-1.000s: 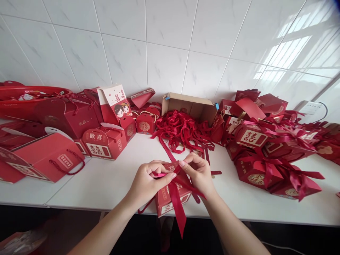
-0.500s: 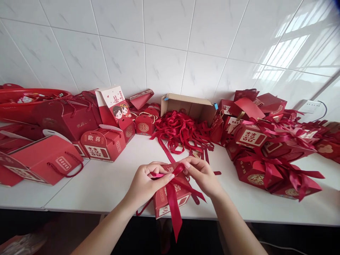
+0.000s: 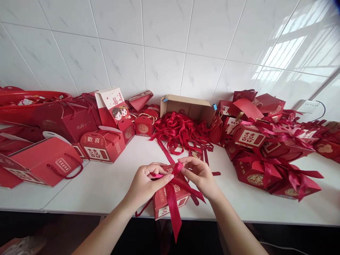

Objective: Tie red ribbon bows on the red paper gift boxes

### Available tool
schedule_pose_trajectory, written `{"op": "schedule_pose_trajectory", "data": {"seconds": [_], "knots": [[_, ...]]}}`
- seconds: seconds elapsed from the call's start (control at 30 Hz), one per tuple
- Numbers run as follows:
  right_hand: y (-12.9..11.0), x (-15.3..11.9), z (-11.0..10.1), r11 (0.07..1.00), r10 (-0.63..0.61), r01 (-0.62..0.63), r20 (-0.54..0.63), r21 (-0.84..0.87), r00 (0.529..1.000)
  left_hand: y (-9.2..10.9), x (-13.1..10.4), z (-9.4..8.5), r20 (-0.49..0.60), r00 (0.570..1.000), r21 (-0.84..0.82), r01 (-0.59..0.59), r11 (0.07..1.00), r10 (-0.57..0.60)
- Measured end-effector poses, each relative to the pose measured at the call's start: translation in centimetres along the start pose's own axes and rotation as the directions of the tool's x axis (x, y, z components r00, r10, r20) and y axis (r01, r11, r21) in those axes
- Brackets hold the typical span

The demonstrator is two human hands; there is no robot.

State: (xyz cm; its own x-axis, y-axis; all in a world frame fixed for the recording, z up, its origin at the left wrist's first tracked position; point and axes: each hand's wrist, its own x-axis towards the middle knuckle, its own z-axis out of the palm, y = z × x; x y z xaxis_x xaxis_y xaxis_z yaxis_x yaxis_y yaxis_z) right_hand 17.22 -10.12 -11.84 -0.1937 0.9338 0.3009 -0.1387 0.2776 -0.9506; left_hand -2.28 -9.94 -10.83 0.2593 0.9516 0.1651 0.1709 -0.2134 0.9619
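Observation:
A small red gift box (image 3: 162,199) with pale lettering sits at the front edge of the white table, between my hands. Dark red ribbon (image 3: 174,209) is looped over its top, and one long tail hangs down over the table edge. My left hand (image 3: 152,179) pinches the ribbon near the middle of the bow, thumb pressed on it. With thumb and forefinger, my right hand (image 3: 196,173) grips the ribbon loop on the right side. Part of the box top is hidden beneath ribbon and fingers.
Behind the box, a heap of red ribbons (image 3: 183,131) spills from a cardboard box (image 3: 190,102). Red gift boxes (image 3: 103,145) stand at left near a red basin (image 3: 16,115). Ribbon-tied boxes (image 3: 257,173) are piled at right. A power strip (image 3: 308,106) lies by the tiled wall.
My right hand has shifted slightly left and down along the ribbon loop, with the fingers closer to the bow's middle. My left hand keeps its pinch in nearly the same place.

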Motion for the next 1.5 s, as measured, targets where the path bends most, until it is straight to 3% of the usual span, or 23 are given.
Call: {"op": "schedule_pose_trajectory", "data": {"seconds": [0.33, 0.5, 0.6, 0.73, 0.83, 1.07, 1.27, 1.5], "knots": [[-0.3, 0.4, 0.9, 0.992, 0.019, -0.014, 0.034, -0.128, 0.999, 0.2, 0.2, 0.0, 0.032, 0.999, 0.046, -0.009, 0.999, 0.008], [-0.4, 0.6, 0.9, 0.936, -0.115, 0.127, 0.057, -0.327, 0.992, 0.1, 0.2, -0.1, 0.050, 0.998, 0.055, -0.036, 0.998, 0.033], [0.0, 0.4, 0.6, 0.830, -0.287, 0.295, 0.093, -0.473, 0.954, -0.1, 0.2, -0.1, 0.053, 0.998, 0.059, -0.048, 0.997, 0.045], [0.6, 0.1, 0.5, 0.657, -0.495, 0.458, 0.116, -0.599, 0.861, 0.0, 0.2, -0.1, 0.062, 0.997, 0.056, -0.049, 0.997, 0.046], [0.7, 0.1, 0.7, 0.608, -0.556, 0.490, 0.104, -0.625, 0.824, 0.1, 0.2, -0.1, 0.064, 0.997, 0.060, -0.047, 0.997, 0.044], [0.7, -0.2, 1.1, 0.545, -0.601, 0.477, 0.075, -0.690, 0.796, 0.5, 0.2, 0.0, 0.052, 0.998, 0.072, -0.037, 0.997, 0.033], [0.4, 0.4, 0.3, 0.473, -0.502, 0.455, 0.194, -0.754, 0.843, 1.0, 0.4, 0.0, 0.066, 0.998, 0.069, 0.011, 0.998, -0.016], [0.3, 0.3, 0.8, 0.596, -0.464, 0.303, -0.012, -0.744, 0.886, 0.8, 0.2, 0.0, 0.048, 0.999, 0.080, -0.027, 0.996, 0.023]]}}
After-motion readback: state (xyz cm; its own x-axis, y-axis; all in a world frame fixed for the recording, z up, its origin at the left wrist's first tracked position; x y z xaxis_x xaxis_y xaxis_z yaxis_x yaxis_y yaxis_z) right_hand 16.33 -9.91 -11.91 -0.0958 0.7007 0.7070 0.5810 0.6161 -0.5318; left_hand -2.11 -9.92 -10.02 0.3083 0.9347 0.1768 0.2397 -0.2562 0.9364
